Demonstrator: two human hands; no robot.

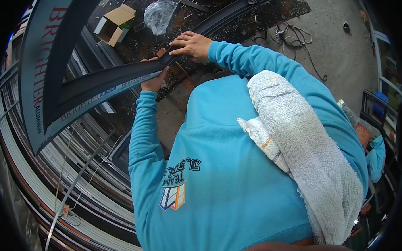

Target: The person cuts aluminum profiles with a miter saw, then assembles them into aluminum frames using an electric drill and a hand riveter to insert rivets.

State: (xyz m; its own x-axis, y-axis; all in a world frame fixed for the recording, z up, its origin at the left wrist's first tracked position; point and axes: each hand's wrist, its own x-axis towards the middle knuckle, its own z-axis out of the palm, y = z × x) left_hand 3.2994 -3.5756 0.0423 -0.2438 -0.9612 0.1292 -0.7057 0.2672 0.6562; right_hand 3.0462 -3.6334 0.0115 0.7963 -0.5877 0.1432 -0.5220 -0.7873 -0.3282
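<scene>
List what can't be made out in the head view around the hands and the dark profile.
- Left hand: palm and fingertips hidden behind the dark aluminium profile it grips.
- Right hand: fingertips press on the profile; what lies beneath them is hidden.
- Profile's far end: cut off by the frame's left edge.
- Cardboard box contents: too small to tell.
- Plastic bag contents: blurred by crinkled film.
- Worktop clutter: too small to identify.
</scene>
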